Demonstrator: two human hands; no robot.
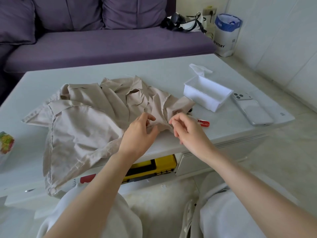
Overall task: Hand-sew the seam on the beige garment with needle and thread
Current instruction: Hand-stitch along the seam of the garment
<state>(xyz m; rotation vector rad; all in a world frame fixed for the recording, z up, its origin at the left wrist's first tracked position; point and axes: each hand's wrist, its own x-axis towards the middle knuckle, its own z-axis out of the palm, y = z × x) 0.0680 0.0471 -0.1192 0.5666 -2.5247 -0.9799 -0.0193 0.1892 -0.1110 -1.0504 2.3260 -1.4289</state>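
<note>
On table (154, 71), beige garment (82, 121) lies crumpled just left of white box (197, 97); L hand (140, 131) pinches a fabric fold below the box; R hand (187, 129) alongside, fingers curled; can't tell if it holds anything.

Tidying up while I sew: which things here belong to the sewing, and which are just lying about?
Sewing: beige garment, left hand gripping it, right hand close by; maybe the red tool.
Lying about: phone, yellow case, colourful packet, bin bag.
</note>
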